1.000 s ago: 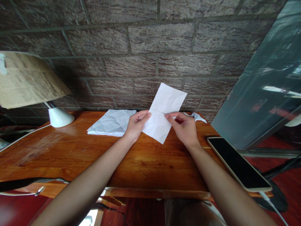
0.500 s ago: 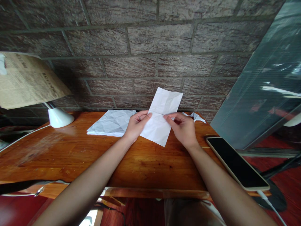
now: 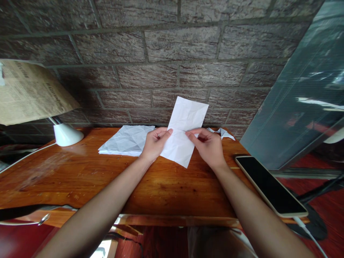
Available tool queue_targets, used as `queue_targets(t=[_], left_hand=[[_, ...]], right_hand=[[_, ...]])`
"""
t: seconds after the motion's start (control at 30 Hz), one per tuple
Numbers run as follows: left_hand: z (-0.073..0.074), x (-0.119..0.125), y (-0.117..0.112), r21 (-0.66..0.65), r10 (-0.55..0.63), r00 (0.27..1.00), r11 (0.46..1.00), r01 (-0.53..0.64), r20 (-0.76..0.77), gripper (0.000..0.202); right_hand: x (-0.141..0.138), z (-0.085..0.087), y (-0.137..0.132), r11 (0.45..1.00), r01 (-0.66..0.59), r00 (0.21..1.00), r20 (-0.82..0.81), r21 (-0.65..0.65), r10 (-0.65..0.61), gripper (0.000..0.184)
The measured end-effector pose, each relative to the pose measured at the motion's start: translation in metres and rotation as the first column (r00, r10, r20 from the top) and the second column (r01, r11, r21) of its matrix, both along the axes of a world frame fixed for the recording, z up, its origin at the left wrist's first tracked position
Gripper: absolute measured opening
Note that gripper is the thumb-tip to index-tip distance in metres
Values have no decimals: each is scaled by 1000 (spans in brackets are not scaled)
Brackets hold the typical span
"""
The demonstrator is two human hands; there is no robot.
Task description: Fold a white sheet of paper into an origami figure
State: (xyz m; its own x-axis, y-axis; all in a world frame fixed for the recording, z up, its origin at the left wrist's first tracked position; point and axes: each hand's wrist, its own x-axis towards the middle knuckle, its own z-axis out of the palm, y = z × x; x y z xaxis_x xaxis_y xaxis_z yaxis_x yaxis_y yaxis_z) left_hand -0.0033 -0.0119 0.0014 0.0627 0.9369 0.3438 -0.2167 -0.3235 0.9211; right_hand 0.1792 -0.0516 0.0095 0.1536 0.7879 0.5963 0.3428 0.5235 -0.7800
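Fingers [image 3: 166, 133] of our left hand [image 3: 153, 144] pinch left edge of paper sheet [image 3: 186, 114] at mid crease. Our right hand [image 3: 209, 147] pinches right edge opposite. Sheet sits between hands, both equally near, held above desk [image 3: 161, 186] back edge. Long axis upright, top tilting right. Crumpled sheet [image 3: 126, 140] lies at left, phone [image 3: 270, 186] at right edge.

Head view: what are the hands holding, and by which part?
A creased white paper, pinched at its middle crease: left hand on the left edge, right hand on the right edge.
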Motion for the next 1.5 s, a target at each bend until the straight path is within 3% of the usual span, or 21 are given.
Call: queue_targets(t=[0.3, 0.53, 1.07, 1.33, 1.5], left_hand=[[0, 0, 3, 5, 41, 999, 999, -41, -5, 40], [1, -2, 4, 147, 135, 989, 981, -125, -61, 36], [-5, -1, 6, 184, 149, 987, 974, -135, -64, 36], [-3, -2, 4, 213, 180, 981, 963, -162, -70, 36], [-1, -1, 5, 208, 169, 984, 966, -155, -49, 40]], right_hand=[[0, 6, 2, 978, -176, 963, -228, -116, 147, 32], [0, 3, 7, 980, -154, 947, -301, -128, 110, 33], [-2, 4, 6, 979, -150, 931, -352, -136, 94, 33], [-3, 7, 7, 961, -238, 827, -548, -143, 123, 64], [-4, 8, 4, 946, -287, 844, -506, -149, 177, 46]])
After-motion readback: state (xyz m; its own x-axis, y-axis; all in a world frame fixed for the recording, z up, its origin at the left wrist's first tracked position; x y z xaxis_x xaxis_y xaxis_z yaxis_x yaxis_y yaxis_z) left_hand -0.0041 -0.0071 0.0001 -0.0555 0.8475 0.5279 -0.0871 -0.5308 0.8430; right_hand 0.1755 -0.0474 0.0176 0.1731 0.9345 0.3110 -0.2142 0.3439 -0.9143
